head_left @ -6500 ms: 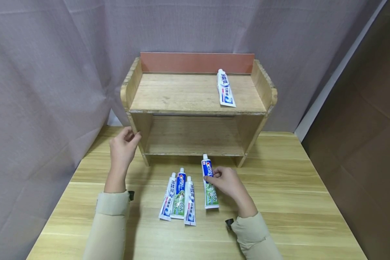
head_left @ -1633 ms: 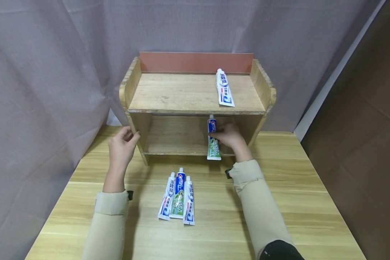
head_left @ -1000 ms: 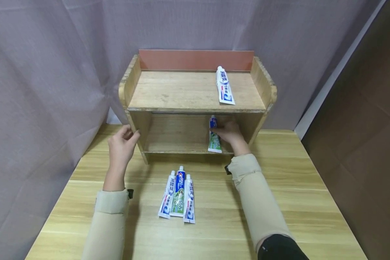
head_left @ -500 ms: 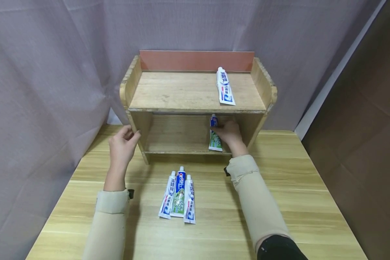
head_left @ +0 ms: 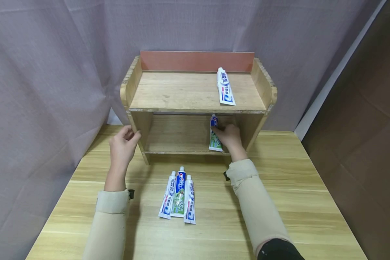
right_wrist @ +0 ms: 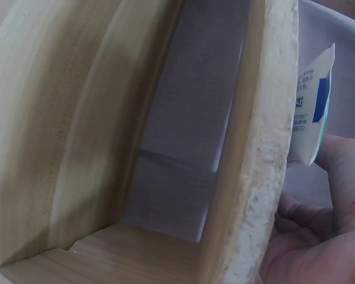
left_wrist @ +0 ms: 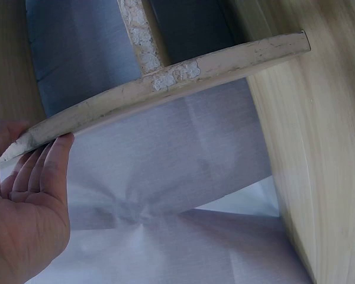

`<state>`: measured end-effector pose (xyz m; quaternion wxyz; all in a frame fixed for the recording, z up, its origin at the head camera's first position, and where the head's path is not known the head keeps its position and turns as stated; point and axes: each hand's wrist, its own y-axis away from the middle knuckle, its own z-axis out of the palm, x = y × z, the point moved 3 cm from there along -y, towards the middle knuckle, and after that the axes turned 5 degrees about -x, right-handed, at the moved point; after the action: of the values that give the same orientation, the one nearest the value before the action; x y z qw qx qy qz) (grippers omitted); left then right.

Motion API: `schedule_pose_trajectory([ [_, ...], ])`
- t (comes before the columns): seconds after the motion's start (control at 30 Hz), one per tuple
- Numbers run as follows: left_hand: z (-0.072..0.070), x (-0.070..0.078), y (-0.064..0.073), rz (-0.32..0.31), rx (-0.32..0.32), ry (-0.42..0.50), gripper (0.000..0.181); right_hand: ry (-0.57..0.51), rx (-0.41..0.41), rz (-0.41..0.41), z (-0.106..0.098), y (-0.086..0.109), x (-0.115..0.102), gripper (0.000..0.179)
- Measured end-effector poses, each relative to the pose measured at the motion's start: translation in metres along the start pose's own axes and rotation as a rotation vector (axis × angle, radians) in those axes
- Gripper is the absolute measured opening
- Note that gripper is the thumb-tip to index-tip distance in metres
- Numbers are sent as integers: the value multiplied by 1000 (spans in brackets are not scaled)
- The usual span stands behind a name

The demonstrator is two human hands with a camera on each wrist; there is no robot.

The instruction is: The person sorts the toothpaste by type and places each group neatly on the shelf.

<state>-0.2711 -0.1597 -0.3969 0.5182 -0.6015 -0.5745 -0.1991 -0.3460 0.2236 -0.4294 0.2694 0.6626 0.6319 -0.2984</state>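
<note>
My left hand [head_left: 122,146] grips the front edge of the left side panel of a small wooden shelf unit [head_left: 197,110], thumb on one side and fingers on the other in the left wrist view. On the lower board, near its right end, lies a blue-and-green toothpaste tube [head_left: 215,141], cap to the back. My right hand [head_left: 229,136] is at this tube, its thumb across it. The other fingers stand apart from the tube on its right, with a gap showing in the right wrist view. A white toothpaste tube [head_left: 225,88] lies on the upper board.
In front of the shelf unit, on the wooden table [head_left: 312,202], lie a blue-and-green toothpaste tube [head_left: 179,193] and two white ones flanking it, a left tube [head_left: 168,195] and a right tube [head_left: 190,200]. Grey curtain [head_left: 195,25] hangs behind.
The right hand has carried the blue-and-green tube from the table onto the lower board. Lately the tube stays put while the hand draws slightly back. The left hand keeps its grip.
</note>
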Motion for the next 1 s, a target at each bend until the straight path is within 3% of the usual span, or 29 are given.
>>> schedule_pose_trajectory([
  [0.23,0,1,0,3,2,-4,19,4,13,-43,1,2,-1,57],
  [1.0,1,1,1,3,-5,18,19,79,28,-28,5,18,-3,52],
])
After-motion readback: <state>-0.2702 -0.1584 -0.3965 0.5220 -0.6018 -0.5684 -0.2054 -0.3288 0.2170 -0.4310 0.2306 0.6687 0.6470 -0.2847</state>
